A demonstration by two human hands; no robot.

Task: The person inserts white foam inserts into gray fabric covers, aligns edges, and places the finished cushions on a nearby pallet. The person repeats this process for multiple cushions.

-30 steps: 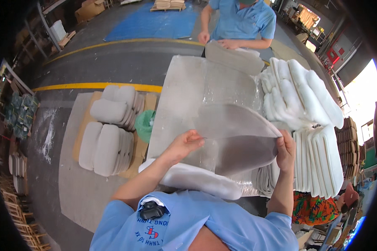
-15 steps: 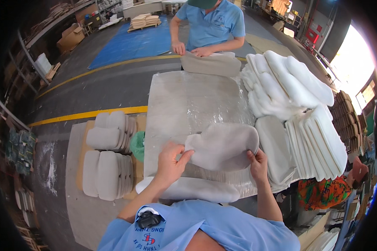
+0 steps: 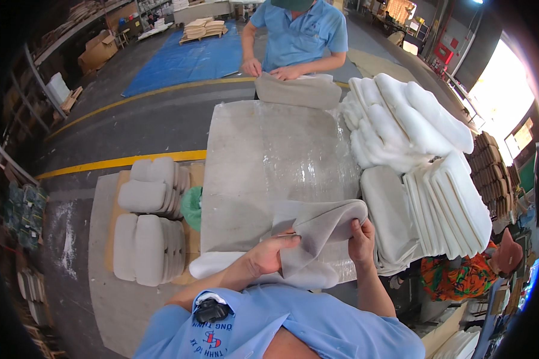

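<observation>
1. White pad (image 3: 214, 262): lying along the table's (image 3: 251, 149) near edge, it could roll off if nudged.
2. Left hand (image 3: 270, 254): thumb and fingers closed on the grey fabric cover (image 3: 324, 232); a loose pinch could slip.
3. Between both hands, the cover hangs bunched; uneven pulling could twist it.
4. Right hand (image 3: 362, 240): pinching the cover's right end; swinging wide could disturb the grey stack (image 3: 388, 206).

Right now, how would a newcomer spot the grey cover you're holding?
Find the large grey tabletop. Near its closest edge, the left hand and right hand grip the grey cover. Unlike the flat grey pile to its right, it's raised and creased.
</observation>
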